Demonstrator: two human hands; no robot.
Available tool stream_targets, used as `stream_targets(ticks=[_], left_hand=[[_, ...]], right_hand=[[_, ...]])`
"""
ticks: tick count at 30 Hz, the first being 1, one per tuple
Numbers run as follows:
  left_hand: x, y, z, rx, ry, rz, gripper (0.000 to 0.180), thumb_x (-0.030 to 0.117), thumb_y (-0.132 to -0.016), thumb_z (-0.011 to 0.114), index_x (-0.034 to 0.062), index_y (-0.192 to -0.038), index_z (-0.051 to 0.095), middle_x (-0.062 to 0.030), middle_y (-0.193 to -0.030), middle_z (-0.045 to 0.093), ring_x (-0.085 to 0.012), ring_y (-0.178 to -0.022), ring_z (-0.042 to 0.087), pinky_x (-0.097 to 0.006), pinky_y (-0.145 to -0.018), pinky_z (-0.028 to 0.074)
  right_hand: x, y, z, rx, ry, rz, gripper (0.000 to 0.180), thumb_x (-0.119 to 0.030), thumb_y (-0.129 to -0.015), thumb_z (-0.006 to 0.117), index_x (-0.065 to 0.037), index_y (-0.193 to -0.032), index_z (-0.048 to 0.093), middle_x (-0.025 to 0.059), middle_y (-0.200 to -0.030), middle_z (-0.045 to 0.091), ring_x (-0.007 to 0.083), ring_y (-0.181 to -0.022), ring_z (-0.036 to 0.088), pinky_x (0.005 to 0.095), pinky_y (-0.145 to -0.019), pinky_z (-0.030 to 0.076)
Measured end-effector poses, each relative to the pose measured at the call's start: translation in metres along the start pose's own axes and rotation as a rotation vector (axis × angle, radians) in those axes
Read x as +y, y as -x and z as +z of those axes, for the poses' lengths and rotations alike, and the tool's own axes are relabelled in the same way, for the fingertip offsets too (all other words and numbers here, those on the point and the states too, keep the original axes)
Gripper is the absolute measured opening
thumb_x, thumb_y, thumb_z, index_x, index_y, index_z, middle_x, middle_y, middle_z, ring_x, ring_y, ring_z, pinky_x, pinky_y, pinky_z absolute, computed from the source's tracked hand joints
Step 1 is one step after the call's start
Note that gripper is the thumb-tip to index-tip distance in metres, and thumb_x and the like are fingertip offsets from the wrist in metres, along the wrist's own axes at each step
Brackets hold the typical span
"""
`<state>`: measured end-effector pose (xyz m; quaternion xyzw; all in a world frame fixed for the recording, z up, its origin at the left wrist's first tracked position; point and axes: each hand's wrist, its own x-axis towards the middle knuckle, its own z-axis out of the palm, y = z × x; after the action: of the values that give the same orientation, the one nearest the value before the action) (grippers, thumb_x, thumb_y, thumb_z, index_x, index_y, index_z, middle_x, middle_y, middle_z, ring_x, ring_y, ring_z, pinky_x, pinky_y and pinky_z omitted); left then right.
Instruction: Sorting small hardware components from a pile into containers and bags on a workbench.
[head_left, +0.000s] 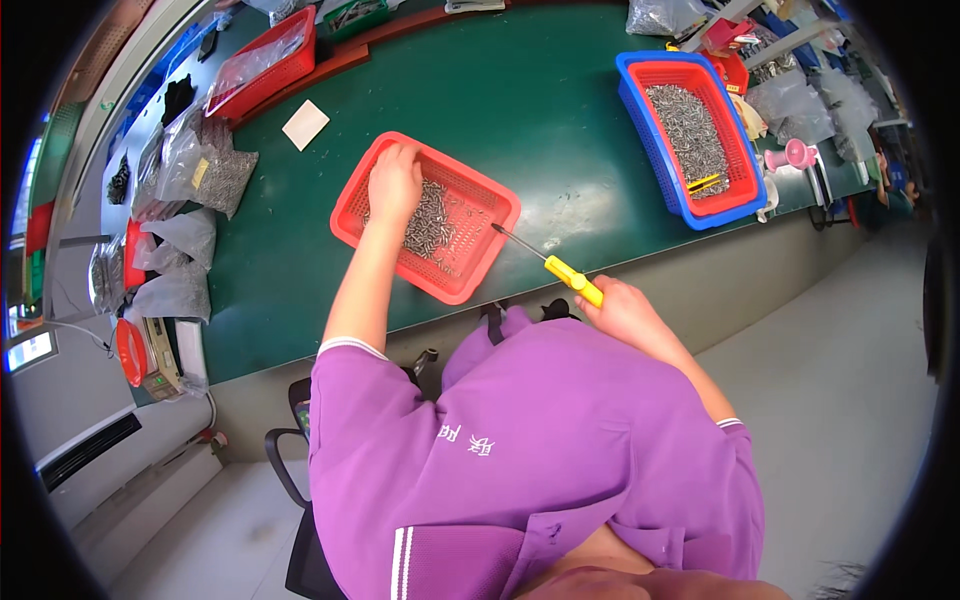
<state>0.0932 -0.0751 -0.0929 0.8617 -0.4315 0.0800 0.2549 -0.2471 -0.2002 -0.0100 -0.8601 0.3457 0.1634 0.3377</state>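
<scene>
A red plastic basket lies at an angle on the green table in front of me, with a heap of small silvery metal parts on its bottom. My left hand reaches into the basket's far left part, fingers curled downward. Its fingertips are hidden, so what they hold cannot be seen. In my right hand, over the table's near edge, is a screwdriver with a yellow handle and a thin metal shaft. The shaft points left and its tip is by the basket's right rim.
On the right, a blue basket holds a red one full of metal parts, with yellow tweezers on top. A white square lies beyond my basket. Plastic bags and a scale line the left side.
</scene>
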Motion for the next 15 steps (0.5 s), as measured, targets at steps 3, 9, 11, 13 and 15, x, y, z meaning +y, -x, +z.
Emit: stream_targets(ticks=[3, 9, 11, 13, 15], left_hand=[[-0.007, 0.054, -0.001, -0.168, -0.101, -0.262, 0.037, 0.015, -0.074, 0.064, 0.007, -0.109, 0.057, -0.0149, -0.109, 0.055, -0.0328, -0.105, 0.052, -0.045, -0.085, 0.046], [0.013, 0.082, 0.012, -0.548, 0.041, -0.184, 0.043, 0.023, -0.064, 0.077, 0.0137, -0.104, 0.066, -0.0166, -0.119, 0.051, -0.0359, -0.111, 0.047, -0.041, -0.096, 0.041], [0.012, 0.088, 0.015, -0.689, 0.251, -0.011, 0.035, 0.022, -0.064, 0.076, 0.0115, -0.097, 0.068, -0.0152, -0.107, 0.057, -0.0323, -0.103, 0.053, -0.039, -0.093, 0.043], [0.015, 0.085, 0.013, -0.648, 0.344, -0.117, 0.03, 0.018, -0.067, 0.074, 0.0075, -0.094, 0.068, -0.0153, -0.103, 0.059, -0.0302, -0.098, 0.056, -0.037, -0.089, 0.045], [0.006, 0.078, 0.015, -0.415, 0.183, -0.181, 0.042, 0.015, -0.067, 0.073, 0.0074, -0.107, 0.063, -0.016, -0.115, 0.054, -0.0316, -0.107, 0.052, -0.04, -0.091, 0.044]], right_hand=[[-0.005, -0.002, 0.002, -0.012, -0.041, -0.003, 0.035, -0.034, -0.083, 0.061, 0.0, -0.092, 0.058, 0.0216, -0.084, 0.063, 0.0397, -0.083, 0.06, 0.0462, -0.074, 0.047], [-0.022, -0.021, 0.011, -0.018, 0.018, -0.07, 0.035, -0.034, -0.083, 0.061, 0.0, -0.091, 0.059, 0.0212, -0.082, 0.063, 0.0391, -0.082, 0.06, 0.0458, -0.073, 0.048], [-0.024, -0.027, 0.014, 0.014, 0.041, -0.099, 0.035, -0.034, -0.083, 0.061, 0.0, -0.091, 0.059, 0.0205, -0.082, 0.063, 0.0388, -0.082, 0.061, 0.0452, -0.073, 0.048], [-0.023, -0.032, 0.012, 0.023, 0.055, -0.106, 0.035, -0.034, -0.083, 0.061, 0.0, -0.091, 0.059, 0.0205, -0.081, 0.063, 0.0388, -0.081, 0.061, 0.0452, -0.073, 0.048], [-0.028, -0.033, 0.015, 0.024, 0.069, -0.115, 0.035, -0.034, -0.083, 0.06, -0.001, -0.091, 0.059, 0.0205, -0.081, 0.063, 0.0388, -0.081, 0.061, 0.0452, -0.073, 0.048]])
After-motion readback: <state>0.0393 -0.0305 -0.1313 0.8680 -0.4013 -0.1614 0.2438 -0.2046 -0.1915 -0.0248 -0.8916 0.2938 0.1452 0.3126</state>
